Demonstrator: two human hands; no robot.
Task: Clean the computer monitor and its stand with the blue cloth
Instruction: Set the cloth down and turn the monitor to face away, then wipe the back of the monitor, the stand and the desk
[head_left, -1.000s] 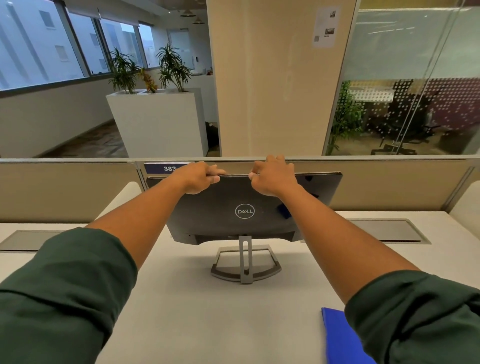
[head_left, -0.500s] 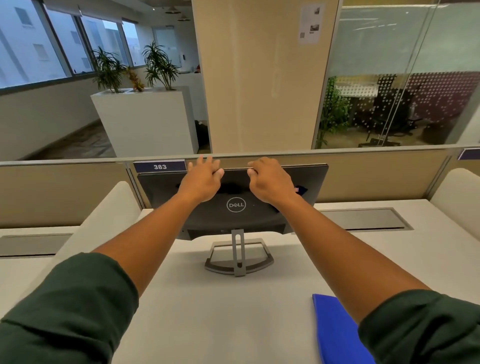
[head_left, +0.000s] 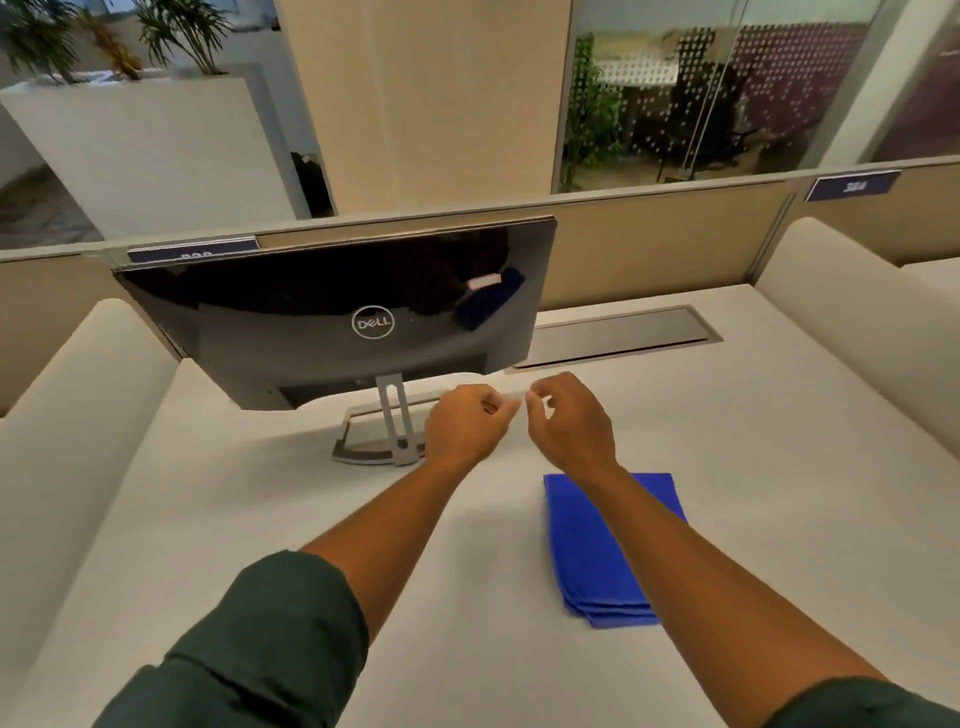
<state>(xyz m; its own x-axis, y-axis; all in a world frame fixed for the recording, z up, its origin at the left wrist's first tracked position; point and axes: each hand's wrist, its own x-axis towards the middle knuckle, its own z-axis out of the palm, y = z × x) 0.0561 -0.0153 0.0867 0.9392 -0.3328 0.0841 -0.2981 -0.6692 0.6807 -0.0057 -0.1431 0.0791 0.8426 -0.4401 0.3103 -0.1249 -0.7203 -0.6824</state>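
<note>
The black monitor shows me its glossy back with a round logo and stands on a grey stand with a curved base. A folded blue cloth lies on the white desk to the right, partly under my right forearm. My left hand hovers in front of the stand's base with fingers loosely curled, holding nothing. Beside it, a small gap apart, my right hand hangs the same way, just beyond the cloth's far edge. Neither hand touches the monitor or the cloth.
A beige partition runs behind the monitor. A grey cable hatch is set into the desk at the right. Padded dividers rise at the left and right sides of the desk.
Both hands have let go of the monitor's top edge and dropped toward me, now hovering low in front of the stand. The view has tilted down and right, showing the whole cloth.
</note>
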